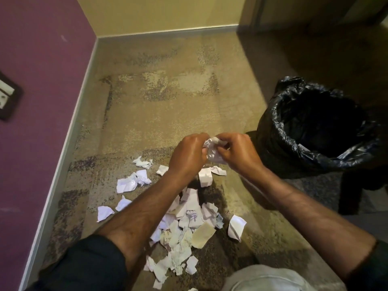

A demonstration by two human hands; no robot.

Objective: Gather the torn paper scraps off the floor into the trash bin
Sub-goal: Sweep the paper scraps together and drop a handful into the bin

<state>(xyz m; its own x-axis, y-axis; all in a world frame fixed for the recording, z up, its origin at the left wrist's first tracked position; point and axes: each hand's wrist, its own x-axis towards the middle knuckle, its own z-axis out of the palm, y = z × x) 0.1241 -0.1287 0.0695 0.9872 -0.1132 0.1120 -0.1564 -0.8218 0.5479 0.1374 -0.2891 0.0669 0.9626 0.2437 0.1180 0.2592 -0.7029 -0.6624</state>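
Several torn white paper scraps [184, 225] lie scattered on the patterned carpet in front of me. My left hand [189, 154] and my right hand [237, 152] meet above them, and both grip one crumpled wad of paper [213, 151] between their curled fingers. The trash bin [315, 127], lined with a black plastic bag, stands open on the floor just right of my right hand. Its inside is dark and I cannot make out what it holds.
A purple wall [42, 80] with a socket plate [6, 97] runs along the left, and a yellow wall closes the far side. Dark furniture legs [352, 192] stand right of the bin. My knee in light fabric [270, 278] shows at the bottom.
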